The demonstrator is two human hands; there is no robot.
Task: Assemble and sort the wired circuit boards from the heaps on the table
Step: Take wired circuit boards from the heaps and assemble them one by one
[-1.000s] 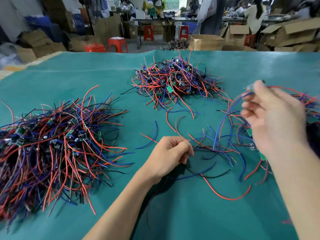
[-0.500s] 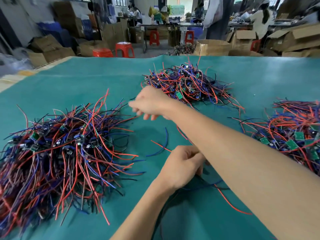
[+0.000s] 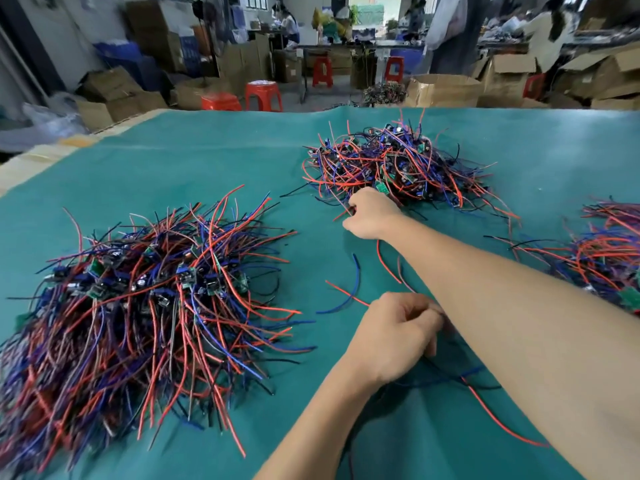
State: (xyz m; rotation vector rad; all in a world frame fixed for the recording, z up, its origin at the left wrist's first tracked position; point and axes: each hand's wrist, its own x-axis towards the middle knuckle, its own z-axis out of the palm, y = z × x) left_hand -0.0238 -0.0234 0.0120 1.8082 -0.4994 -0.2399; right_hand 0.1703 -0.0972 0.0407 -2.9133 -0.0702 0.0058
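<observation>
A wired board is being fetched: the right hand [image 3: 372,214], its grip curled at the far heap [image 3: 398,168], grasp unclear, while loose wires [image 3: 446,375] are pinched by the left hand [image 3: 394,337]; a clean single pull is needed next.

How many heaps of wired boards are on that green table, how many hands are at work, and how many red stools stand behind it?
Heaps of wired boards: 3 (left heap, far heap, right heap)
Hands: 2 (left hand, right hand)
Red stools: 5, as far as the blur lets me tell
Total: 10

Bare cloth [image 3: 180,168] far left; left heap [image 3: 138,306], far heap [image 3: 398,164] flank gap.
</observation>
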